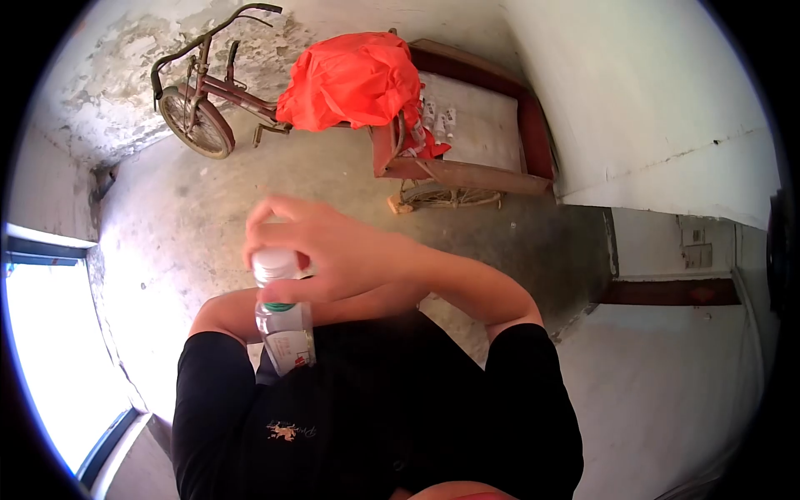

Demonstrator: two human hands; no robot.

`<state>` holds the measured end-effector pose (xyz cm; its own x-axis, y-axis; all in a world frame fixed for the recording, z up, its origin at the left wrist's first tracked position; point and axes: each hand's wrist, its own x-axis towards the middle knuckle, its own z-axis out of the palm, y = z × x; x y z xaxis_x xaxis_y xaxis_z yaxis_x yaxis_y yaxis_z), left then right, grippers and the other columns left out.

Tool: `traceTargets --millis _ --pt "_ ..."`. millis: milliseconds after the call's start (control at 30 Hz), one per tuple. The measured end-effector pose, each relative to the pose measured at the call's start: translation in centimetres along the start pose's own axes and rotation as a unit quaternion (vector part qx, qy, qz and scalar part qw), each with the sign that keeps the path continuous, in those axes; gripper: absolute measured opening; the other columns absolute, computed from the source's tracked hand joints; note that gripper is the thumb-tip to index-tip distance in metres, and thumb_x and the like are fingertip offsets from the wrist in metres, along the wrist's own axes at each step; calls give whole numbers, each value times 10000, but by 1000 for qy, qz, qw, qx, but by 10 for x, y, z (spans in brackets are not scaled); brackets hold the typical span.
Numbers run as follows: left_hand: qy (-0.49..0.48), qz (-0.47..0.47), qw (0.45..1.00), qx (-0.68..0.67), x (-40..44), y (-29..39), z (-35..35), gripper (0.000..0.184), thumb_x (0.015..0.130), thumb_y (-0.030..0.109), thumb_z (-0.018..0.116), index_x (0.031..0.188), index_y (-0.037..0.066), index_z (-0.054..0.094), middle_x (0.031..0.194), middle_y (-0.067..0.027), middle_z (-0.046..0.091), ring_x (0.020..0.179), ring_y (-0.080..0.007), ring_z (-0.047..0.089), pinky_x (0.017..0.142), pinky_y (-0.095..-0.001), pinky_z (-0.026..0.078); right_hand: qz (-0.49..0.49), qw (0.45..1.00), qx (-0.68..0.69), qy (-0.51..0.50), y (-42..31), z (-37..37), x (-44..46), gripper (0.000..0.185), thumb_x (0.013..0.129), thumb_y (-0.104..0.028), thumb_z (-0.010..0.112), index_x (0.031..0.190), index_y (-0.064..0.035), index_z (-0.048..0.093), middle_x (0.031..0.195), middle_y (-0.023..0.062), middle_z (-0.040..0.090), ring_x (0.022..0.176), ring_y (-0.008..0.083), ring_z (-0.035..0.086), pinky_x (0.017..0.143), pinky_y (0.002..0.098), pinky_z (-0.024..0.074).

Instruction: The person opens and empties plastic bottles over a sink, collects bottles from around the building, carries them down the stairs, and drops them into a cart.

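Observation:
A clear bottle (289,340) with a white cap, a green ring and a printed label is tilted slightly in front of the black shirt. My right hand (321,250) reaches across from the right. Its fingers and thumb are closed around the bottle's upper part, by the cap (275,265). Below and behind it, my left forearm crosses toward the right. My left hand and its fingers are hidden behind my right forearm, so what they hold cannot be made out.
Ahead, a rusty tricycle (218,86) stands by a peeling wall, with a red cloth (354,82) over its seat area. Its cargo bed (487,125) holds several small white items. A bright window (50,350) is at the left, and a pale wall runs along the right.

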<state>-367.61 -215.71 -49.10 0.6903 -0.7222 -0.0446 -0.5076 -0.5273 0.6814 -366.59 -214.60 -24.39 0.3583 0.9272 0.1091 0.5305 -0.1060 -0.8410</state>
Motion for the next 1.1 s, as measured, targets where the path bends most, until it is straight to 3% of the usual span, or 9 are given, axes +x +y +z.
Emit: traceTargets --millis 67,200,267,400,467,567,667,867,1100 --pt "-6 -24 1000 -10 1 -23 10 300 963 367 653 1063 112 775 1056 -156 767 1010 -350 744 852 -476 607 30 997 74 -22 17 -11 -19 362 909 -357 809 1168 -118 725 1072 113 686 955 298 690 867 400 558" --pt "-3 -115 993 -16 -16 -83 27 325 977 384 634 1063 108 783 1050 -171 778 1015 -370 754 843 -494 616 183 934 212 222 89 -44 -106 203 945 -241 809 1021 -78 714 980 45 736 804 122 665 668 279 538" --pt "-13 -191 981 3 -40 -114 25 338 985 393 625 1064 107 786 1047 -179 783 1017 -380 759 839 -502 620 312 880 195 301 146 -66 -154 218 943 -244 828 997 -69 709 886 30 726 655 86 633 564 243 503" --pt "-11 -279 960 12 -90 -128 17 323 984 417 652 998 122 783 1057 -162 784 1028 -379 752 855 -529 608 371 803 55 462 282 -83 -209 288 939 -292 848 978 -43 709 861 67 753 559 113 661 484 273 503" --pt "10 -293 956 3 -107 -130 19 316 988 425 660 999 131 777 1051 -150 784 1033 -373 750 862 -532 605 416 746 -75 514 327 -112 -220 383 941 -297 848 1153 -10 710 1019 130 767 683 145 730 546 292 548" --pt "32 -287 957 20 -112 -131 16 305 1000 433 660 1029 149 768 1049 -134 782 1040 -365 746 867 -531 604 407 657 32 633 353 -140 -219 662 981 -291 800 1527 -31 531 1358 178 668 981 211 762 717 324 597" --pt "68 -265 962 -3 -104 -108 0 276 999 399 662 1003 142 764 1016 -131 780 1001 -377 737 828 -531 592 314 700 186 615 301 -141 -219 574 1028 -285 737 1513 -41 552 1351 143 680 975 220 764 736 305 587" --pt "132 -139 981 23 -38 -24 -16 284 1005 390 651 1002 131 767 979 -116 783 935 -369 743 795 -501 587 304 838 142 431 211 -67 -294 338 1075 -246 681 1352 -51 680 1108 37 757 957 144 739 793 286 572" --pt "96 20 994 -53 71 172 54 242 1039 298 659 1097 90 769 921 -91 772 843 -251 744 761 -404 589 258 779 194 537 132 101 -528 281 1084 -173 651 1318 -21 689 1100 71 759 924 142 726 828 298 575"
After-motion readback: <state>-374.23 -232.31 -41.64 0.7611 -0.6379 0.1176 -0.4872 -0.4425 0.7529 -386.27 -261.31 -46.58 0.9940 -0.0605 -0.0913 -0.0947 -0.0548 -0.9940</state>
